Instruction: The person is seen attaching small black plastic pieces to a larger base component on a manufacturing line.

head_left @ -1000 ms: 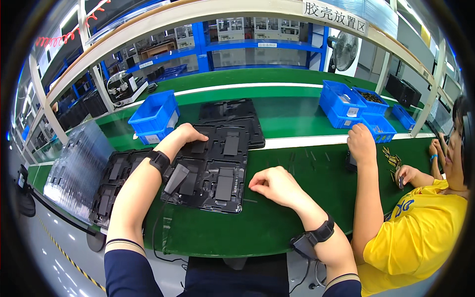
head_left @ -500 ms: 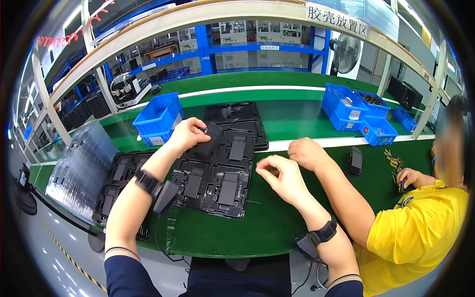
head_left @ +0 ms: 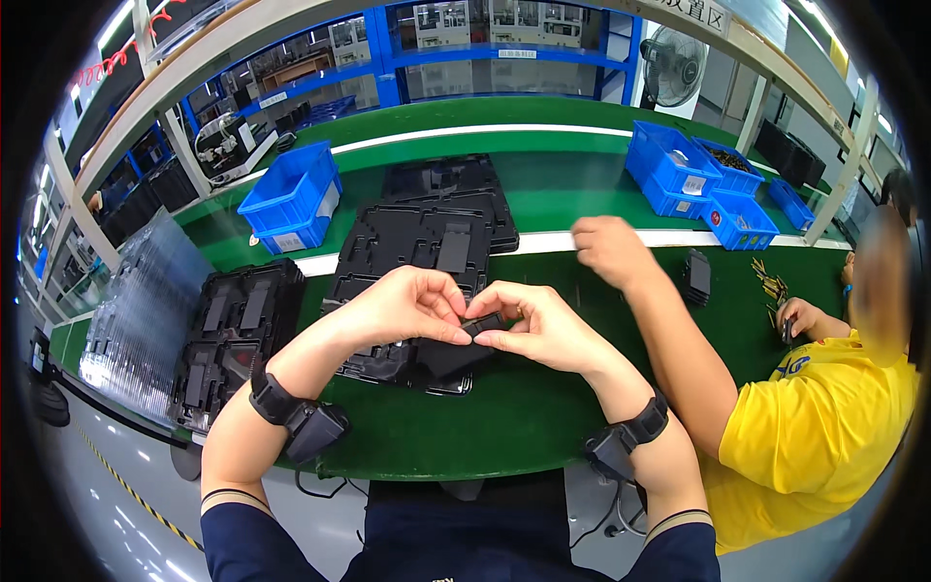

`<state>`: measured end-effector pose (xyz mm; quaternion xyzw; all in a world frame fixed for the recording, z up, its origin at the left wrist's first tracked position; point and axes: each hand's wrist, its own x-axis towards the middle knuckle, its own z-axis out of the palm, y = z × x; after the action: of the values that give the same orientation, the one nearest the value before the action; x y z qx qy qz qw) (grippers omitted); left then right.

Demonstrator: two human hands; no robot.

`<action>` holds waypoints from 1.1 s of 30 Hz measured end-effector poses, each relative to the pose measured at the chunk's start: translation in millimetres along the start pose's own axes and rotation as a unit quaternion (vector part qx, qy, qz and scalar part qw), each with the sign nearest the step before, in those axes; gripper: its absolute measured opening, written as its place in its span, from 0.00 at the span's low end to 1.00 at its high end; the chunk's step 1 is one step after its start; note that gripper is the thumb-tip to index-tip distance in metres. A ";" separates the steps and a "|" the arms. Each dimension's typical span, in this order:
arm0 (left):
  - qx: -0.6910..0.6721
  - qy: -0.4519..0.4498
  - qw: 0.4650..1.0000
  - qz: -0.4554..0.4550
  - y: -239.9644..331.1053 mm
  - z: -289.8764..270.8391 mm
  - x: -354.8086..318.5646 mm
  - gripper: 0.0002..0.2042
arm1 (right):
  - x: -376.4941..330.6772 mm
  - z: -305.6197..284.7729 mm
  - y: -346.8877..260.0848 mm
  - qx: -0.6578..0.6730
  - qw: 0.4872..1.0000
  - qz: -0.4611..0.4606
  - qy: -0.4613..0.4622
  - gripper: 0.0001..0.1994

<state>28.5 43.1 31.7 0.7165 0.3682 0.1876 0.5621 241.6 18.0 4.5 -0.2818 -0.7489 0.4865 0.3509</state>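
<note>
Left hand (head_left: 427, 307) and right hand (head_left: 543, 327) pinch a black block (head_left: 483, 326) near the black tray (head_left: 383, 238); a loose pinch could drop it.

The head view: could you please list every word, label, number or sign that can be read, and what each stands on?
Wording left unquoted.
White sign, overhead beam: large dark characters, cut off by the top edge.
White label, blue shelf: too small.
Bin labels, blue bins: too small.
Blue print, yellow shirt: unreadable.
</note>
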 end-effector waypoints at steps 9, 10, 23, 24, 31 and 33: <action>0.040 0.059 0.997 -0.022 9.5 -2.7 -6.0 0.07 | 1.1 -6.0 4.6 -0.024 0.999 -0.018 0.036 0.10; 0.083 0.073 0.994 -0.006 10.5 -1.2 -5.4 0.07 | 1.7 -6.6 6.9 -0.013 0.999 -0.021 0.035 0.10; 0.155 -0.014 0.988 0.023 -5.3 2.5 -7.6 0.15 | 0.7 2.6 9.0 0.033 0.999 0.016 0.036 0.17; 0.153 0.044 0.987 -0.012 -4.9 -9.8 -5.1 0.14 | 1.9 0.3 8.7 0.012 0.996 0.015 0.087 0.21; -0.023 0.332 0.932 -0.143 -30.1 -114.6 23.6 0.13 | 4.0 -19.6 20.8 -0.099 0.977 0.019 0.187 0.18; -0.028 0.327 0.927 -0.185 -40.2 -122.4 32.1 0.12 | 3.2 -16.6 18.6 -0.130 0.975 0.016 0.177 0.15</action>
<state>-46.6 152.4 25.5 0.5190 0.6520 0.3140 0.4550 254.4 36.1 -7.2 -0.4186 -0.7272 0.3327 0.4305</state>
